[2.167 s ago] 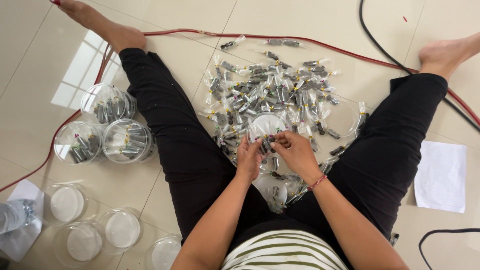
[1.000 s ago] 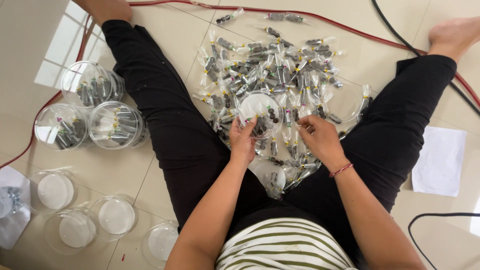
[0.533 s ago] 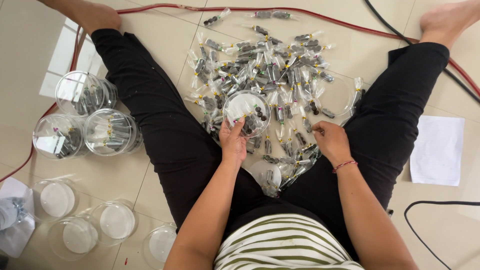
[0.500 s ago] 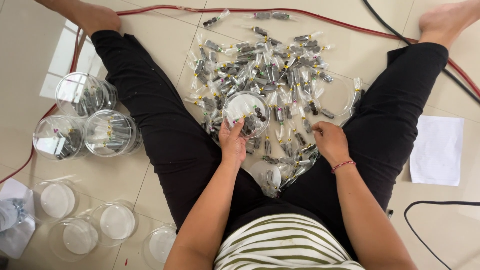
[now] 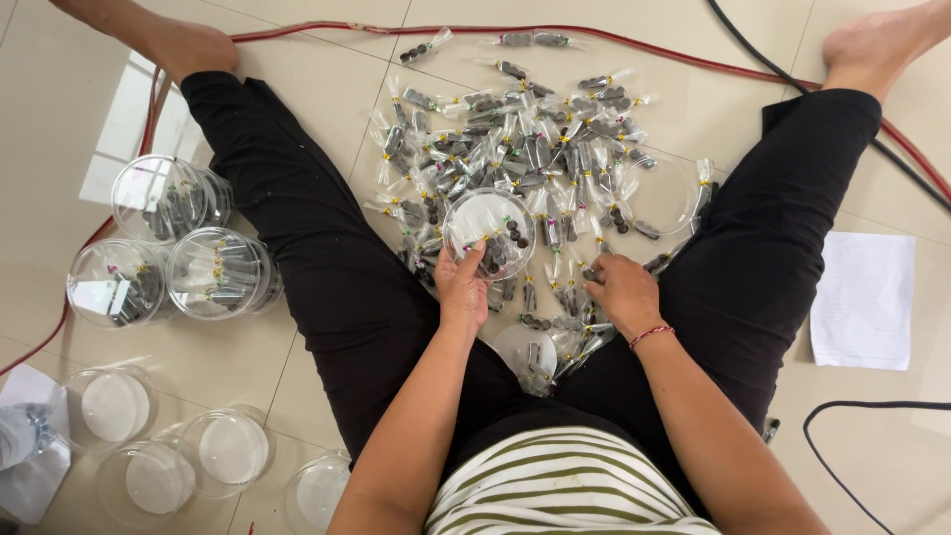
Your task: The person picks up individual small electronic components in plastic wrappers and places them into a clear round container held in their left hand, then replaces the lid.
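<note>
Person sat on floor (image 5: 327,79), legs spread. Packet pile (image 5: 525,159) lay between legs. Tub (image 5: 488,233) sat at pile's near edge, left hand (image 5: 462,287) gripping its near rim. Right hand (image 5: 619,292), just right of tub, pressed down on packets, fingers curled; grip unclear. Tub prob. light, thin, slick plastic; best held by rim. Packets soft, crinkly; pinch at tied ends.

Light: bright, soft daylight
Glare: white window patch on floor (image 5: 119,129) at left
Focus: sharp, edges slightly stretched
</note>
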